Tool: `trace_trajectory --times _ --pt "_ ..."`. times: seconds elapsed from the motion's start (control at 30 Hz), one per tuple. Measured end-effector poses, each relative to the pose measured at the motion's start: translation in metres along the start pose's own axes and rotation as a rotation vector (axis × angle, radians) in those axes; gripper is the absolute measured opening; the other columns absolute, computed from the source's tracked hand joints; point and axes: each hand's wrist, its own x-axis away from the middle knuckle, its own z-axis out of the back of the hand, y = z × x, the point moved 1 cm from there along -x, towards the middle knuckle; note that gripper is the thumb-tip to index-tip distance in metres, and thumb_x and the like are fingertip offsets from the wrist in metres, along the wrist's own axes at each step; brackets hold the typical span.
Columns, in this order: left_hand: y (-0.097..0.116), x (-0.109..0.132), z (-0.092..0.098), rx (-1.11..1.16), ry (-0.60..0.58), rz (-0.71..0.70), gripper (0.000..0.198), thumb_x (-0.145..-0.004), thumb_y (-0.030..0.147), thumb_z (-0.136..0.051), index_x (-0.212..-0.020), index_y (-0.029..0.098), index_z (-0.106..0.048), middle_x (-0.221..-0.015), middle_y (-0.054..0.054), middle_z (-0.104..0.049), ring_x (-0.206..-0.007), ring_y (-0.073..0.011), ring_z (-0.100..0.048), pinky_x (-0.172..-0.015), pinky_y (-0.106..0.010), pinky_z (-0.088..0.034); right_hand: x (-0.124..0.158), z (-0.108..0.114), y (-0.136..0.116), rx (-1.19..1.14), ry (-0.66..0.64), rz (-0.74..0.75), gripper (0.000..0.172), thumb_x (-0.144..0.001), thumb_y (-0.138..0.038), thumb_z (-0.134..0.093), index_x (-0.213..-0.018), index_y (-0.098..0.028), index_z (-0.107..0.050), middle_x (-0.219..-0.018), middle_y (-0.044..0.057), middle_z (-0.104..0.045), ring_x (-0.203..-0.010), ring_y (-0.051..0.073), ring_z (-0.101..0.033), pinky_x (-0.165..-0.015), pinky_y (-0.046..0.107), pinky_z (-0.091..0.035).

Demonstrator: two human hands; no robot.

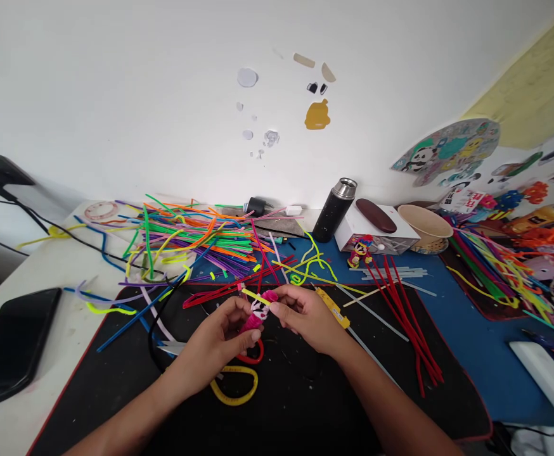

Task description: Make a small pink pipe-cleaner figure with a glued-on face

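Note:
My left hand (229,332) is closed round a small pink and white pipe-cleaner figure (259,309), held above the black mat. My right hand (300,313) pinches the end of a short yellow pipe cleaner (253,295), which lies across the upper part of the figure. Under my left hand are scissors with red and yellow handles (236,400); the blades partly show at its left. A yellow box cutter (333,307) lies just beyond my right hand.
Many coloured pipe cleaners (201,237) lie at the back. Red ones (407,323) are at the right, near a black flask (334,210), a white box (403,228) and a finished-looking small figure (360,251). A black phone-like device (13,345) lies left.

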Motion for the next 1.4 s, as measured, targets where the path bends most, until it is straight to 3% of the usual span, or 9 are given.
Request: trace_trajectory --times 0.13,0.37,0.5,0.9,1.4 --pt "0.005 0.001 0.002 0.030 -0.029 0.006 0.044 -0.088 0.057 -0.077 -0.105 0.021 -0.058 -0.098 -0.004 -0.067 -0.090 -0.0196 -0.063 -0.080 -0.032 -0.051 0.000 0.000 -0.001 0.000 -0.011 -0.006 0.039 -0.092 -0.051 -0.071 -0.112 -0.018 -0.071 -0.067 -0.004 -0.058 -0.055 0.011 -0.050 -0.053 0.025 -0.039" --pt "0.018 0.002 0.010 -0.027 0.047 0.031 0.061 -0.084 0.072 -0.072 -0.119 0.022 -0.064 -0.112 -0.008 -0.070 -0.110 -0.0284 -0.064 -0.097 -0.040 -0.050 0.000 -0.003 0.003 0.001 -0.039 -0.016 0.034 -0.091 -0.046 -0.074 -0.109 -0.018 -0.072 -0.074 -0.002 -0.062 -0.061 0.012 -0.055 -0.059 0.026 -0.042" --pt "0.018 0.001 0.010 -0.046 0.047 0.049 0.061 -0.084 0.072 -0.071 -0.118 0.022 -0.066 -0.113 -0.007 -0.070 -0.104 -0.0268 -0.064 -0.093 -0.039 -0.051 -0.001 -0.005 0.005 -0.025 -0.086 -0.014 0.032 -0.092 -0.046 -0.074 -0.105 -0.017 -0.072 -0.080 -0.001 -0.066 -0.062 0.012 -0.056 -0.059 0.026 -0.042" --pt "0.008 -0.012 0.008 0.180 0.077 0.123 0.050 -0.083 0.064 -0.079 -0.101 0.018 -0.073 -0.089 -0.003 -0.066 -0.083 -0.0181 -0.063 -0.075 -0.028 -0.052 -0.001 -0.007 0.010 -0.014 -0.102 -0.006 0.031 -0.095 -0.047 -0.072 -0.106 -0.018 -0.070 -0.078 -0.001 -0.064 -0.062 0.011 -0.054 -0.055 0.024 -0.038" --pt "0.010 -0.012 0.004 0.345 0.058 0.197 0.058 -0.079 0.063 -0.083 -0.114 0.018 -0.074 -0.103 -0.011 -0.079 -0.086 -0.0274 -0.076 -0.075 -0.036 -0.058 -0.002 -0.011 0.006 -0.012 -0.103 -0.009 0.039 -0.093 -0.055 -0.070 -0.105 -0.018 -0.073 -0.065 -0.004 -0.055 -0.056 0.011 -0.048 -0.055 0.026 -0.040"
